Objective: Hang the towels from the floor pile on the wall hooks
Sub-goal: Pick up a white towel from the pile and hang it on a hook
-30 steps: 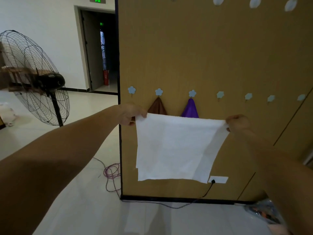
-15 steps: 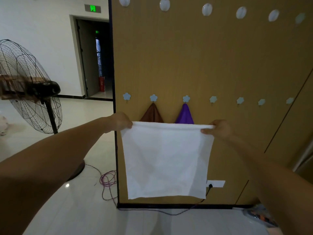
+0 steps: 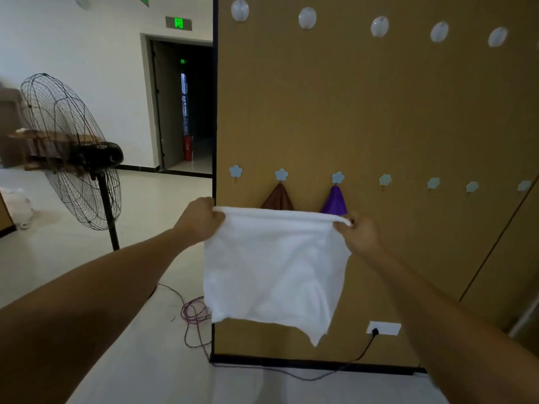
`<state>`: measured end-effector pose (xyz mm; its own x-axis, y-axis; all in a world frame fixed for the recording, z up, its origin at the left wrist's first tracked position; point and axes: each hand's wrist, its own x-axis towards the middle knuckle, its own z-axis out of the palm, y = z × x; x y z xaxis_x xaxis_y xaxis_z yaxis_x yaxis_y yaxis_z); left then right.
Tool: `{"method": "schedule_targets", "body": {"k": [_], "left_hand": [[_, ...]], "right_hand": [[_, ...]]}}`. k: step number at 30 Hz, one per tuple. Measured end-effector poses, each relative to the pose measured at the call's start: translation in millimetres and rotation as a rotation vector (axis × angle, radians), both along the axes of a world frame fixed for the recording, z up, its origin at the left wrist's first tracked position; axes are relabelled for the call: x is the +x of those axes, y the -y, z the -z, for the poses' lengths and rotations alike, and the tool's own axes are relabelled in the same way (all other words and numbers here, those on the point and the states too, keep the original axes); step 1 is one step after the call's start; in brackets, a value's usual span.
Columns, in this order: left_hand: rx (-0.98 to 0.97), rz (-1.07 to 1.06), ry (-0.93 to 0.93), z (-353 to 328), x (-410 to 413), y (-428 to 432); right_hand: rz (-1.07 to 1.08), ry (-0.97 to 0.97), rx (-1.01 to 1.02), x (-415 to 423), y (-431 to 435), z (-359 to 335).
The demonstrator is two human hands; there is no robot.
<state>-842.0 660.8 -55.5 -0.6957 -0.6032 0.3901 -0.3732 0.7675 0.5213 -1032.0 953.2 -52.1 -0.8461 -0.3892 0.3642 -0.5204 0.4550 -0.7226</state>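
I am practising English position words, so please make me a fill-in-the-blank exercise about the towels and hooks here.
1. The left hand and right hand hold the white towel by its ____ edge.
2. The brown towel hangs on the ____ flower hook from the left.
3. The purple towel hangs just ____ of the brown towel.

Missing words: top; second; right.

— Looked bright or dim?
— Dim, flat. Drew soft light from the left, off the white wall [image 3: 87, 68] and glossy floor [image 3: 163, 205]; sank near black inside the doorway [image 3: 195, 112].
— Saw any blur?
— Softened the white towel [image 3: 274, 266], washed almost featureless. Curved the upper row of round hooks [image 3: 379, 26] downward toward the right edge.
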Motion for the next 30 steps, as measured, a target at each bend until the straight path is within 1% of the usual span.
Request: {"method": "schedule_targets", "body": {"k": [2,3,6,10,12,13,14,15,17,19,21,23,25,26,28,30], "left_hand": [[0.005,-0.022,-0.019,-0.3,2.9,7.3],[0.018,-0.012,-0.046,-0.8,3.2,9.6],[0.113,-0.014,-0.196,-6.0,1.8,13.8],[0.503,-0.015,-0.466,-16.6,-0.3,18.4],[0.609,0.037,-0.511,-18.6,-0.5,21.5],[0.671,0.078,-0.513,-18.9,-1.0,22.8],[0.729,0.134,-0.487,-19.0,-1.5,23.5],[0.734,0.181,-0.436,-18.2,-2.5,24.2],[0.65,0.251,-0.338,-16.7,-5.3,24.4],[0.613,0.337,-0.273,-17.2,-8.1,25.1],[0.573,0.466,-0.143,-17.6,-11.2,28.8],[0.481,0.587,0.042,-16.4,-16.1,34.1],[0.377,0.629,0.195,-15.1,-24.8,39.8],[0.337,0.635,0.239,-13.1,-30.4,43.4],[0.3,0.635,0.261,-5.8,-44.2,54.1],[0.271,0.604,0.248,-2.7,-57.3,65.0]], "right_hand": [[-0.011,0.019,0.106,2.2,5.6,0.7],[0.004,0.018,0.115,2.4,9.1,-0.1],[0.058,0.007,0.025,5.8,20.1,-11.0],[0.081,0.108,-0.229,21.5,39.2,-18.3],[0.082,0.159,-0.301,28.5,51.0,-20.3],[0.073,0.186,-0.305,31.1,56.7,-20.5],[0.053,0.212,-0.289,33.2,61.9,-19.9],[0.016,0.244,-0.259,35.7,65.8,-19.0],[-0.111,0.271,-0.17,41.0,69.3,-16.1],[-0.272,0.265,-0.078,45.1,70.1,-15.2],[-0.383,0.281,0.01,41.8,72.7,-12.1],[-0.406,0.311,0.019,33.9,80.5,-9.6],[-0.376,0.331,-0.051,21.7,93.7,-6.2],[-0.367,0.344,-0.082,15.6,100.5,-4.6],[-0.377,0.38,-0.106,1.4,113.6,-1.7],[-0.389,0.386,-0.035,-16.7,126.5,1.9]]}}
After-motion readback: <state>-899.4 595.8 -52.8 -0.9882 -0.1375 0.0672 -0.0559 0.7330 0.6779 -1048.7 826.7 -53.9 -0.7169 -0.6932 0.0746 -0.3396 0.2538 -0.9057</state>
